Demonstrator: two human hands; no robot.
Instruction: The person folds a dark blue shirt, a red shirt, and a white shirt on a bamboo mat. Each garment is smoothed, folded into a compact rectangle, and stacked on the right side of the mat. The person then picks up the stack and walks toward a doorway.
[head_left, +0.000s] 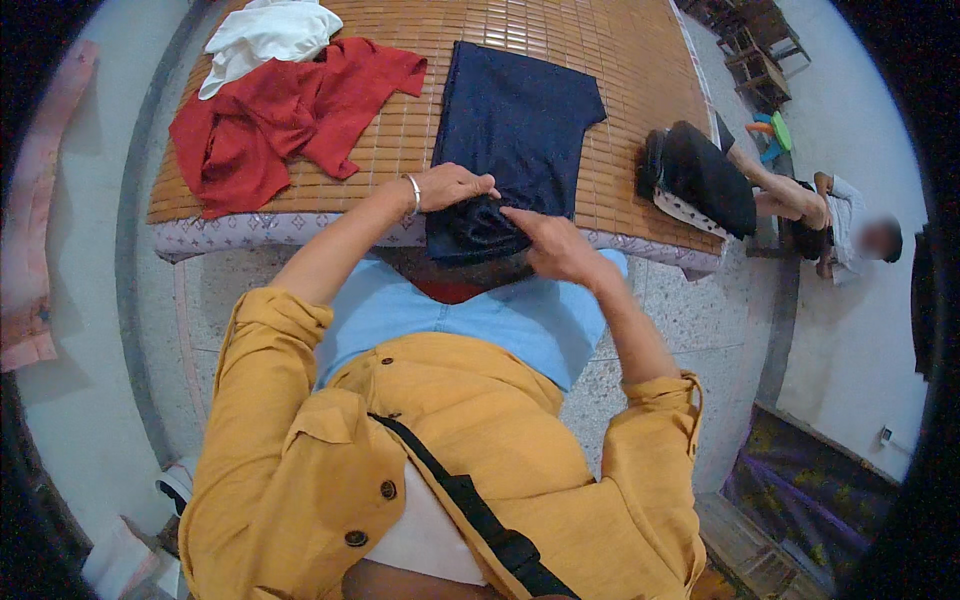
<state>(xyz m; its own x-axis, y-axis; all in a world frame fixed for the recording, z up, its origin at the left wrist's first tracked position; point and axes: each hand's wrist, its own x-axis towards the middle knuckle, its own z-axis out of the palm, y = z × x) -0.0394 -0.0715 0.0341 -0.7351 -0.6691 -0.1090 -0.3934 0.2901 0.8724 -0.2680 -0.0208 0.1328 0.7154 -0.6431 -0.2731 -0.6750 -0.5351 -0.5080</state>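
Note:
A dark navy garment [515,105], folded into a long flat shape, lies on the bed with its near end hanging over the bed's front edge. Near that end, my left hand [455,188], with a silver bangle at the wrist, pinches the cloth. My right hand [555,243] grips it from the other side, index finger stretched toward my left hand. Between the two hands the fabric is bunched and creased. Which kind of garment it is, I cannot tell.
A crumpled red garment [285,120] and a white cloth [268,42] lie at left on the bamboo mat [400,130]. At the right edge sits a pile of dark folded clothes [705,170]. Another person [845,215] sits beyond it, near wooden stools [755,70].

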